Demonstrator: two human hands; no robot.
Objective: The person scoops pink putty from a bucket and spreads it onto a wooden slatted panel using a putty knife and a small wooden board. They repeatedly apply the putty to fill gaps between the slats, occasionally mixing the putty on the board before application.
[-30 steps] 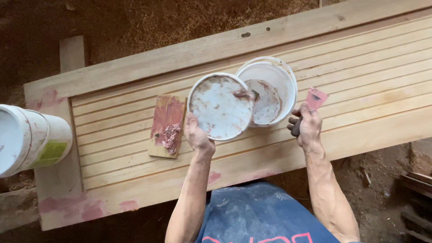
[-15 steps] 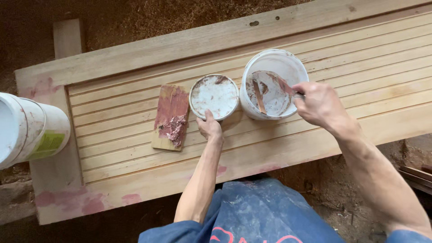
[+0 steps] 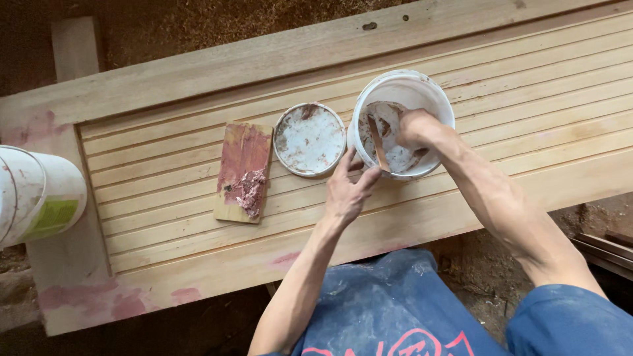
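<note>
The right hand (image 3: 414, 127) reaches deep inside the round white plastic bucket (image 3: 403, 123), its grip hidden there, so I cannot tell what it holds, while the left hand (image 3: 347, 188) rests open-fingered against the bucket's outer wall. The bucket stands on the ribbed, pale wooden desk (image 3: 527, 99), with a smeared round lid (image 3: 310, 139) just beside it and a small flat board (image 3: 242, 173) caked with pinkish paste further left.
</note>
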